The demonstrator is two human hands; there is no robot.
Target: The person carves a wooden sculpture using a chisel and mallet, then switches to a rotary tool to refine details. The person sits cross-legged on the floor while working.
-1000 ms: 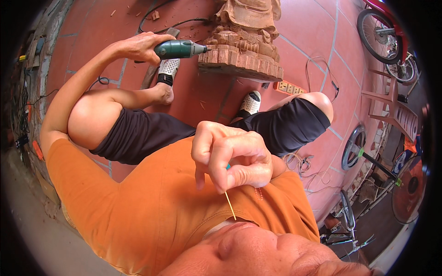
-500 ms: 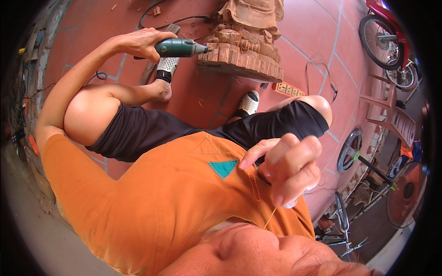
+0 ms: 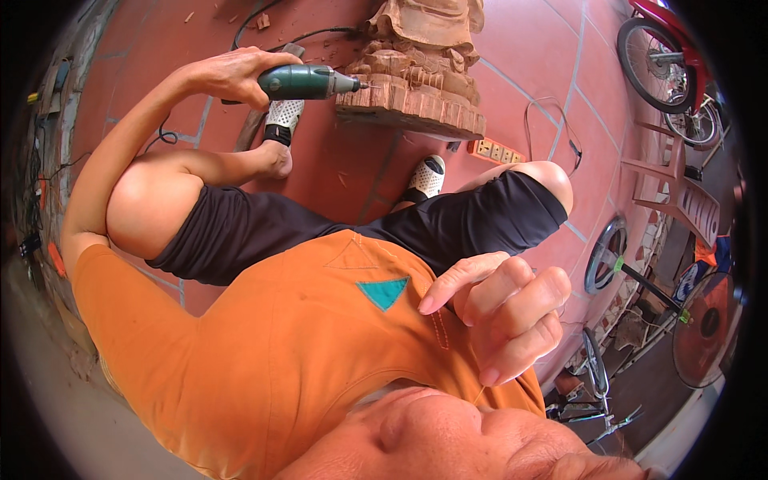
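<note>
My left hand (image 3: pixel 236 74), its arm stretched out past my left knee, grips a dark green rotary tool (image 3: pixel 300 82). The tool's tip points right and reaches the left end of the base of a carved wooden statue (image 3: pixel 416 92); whether it touches I cannot tell. The statue stands on the floor in front of my feet, its upper part out of view. Close in front of my orange shirt, my right hand (image 3: pixel 512 320) is bent with its fingers curled, pinching a thin yellowish toothpick (image 3: pixel 479 395). Only a short length of the toothpick shows.
An orange power strip (image 3: pixel 496 151) lies right of the statue, near a looped cable (image 3: pixel 552 104). The tool's black cord (image 3: pixel 320 33) runs behind it. Further right are a motorbike wheel (image 3: pixel 656 68), a pink plastic chair (image 3: pixel 680 196) and a fan (image 3: pixel 704 328). Wood chips dot the tiled floor.
My right hand has moved slightly down and to the right, and less of the toothpick shows. The left hand still holds the rotary tool by the statue's base; the view has shifted a little.
</note>
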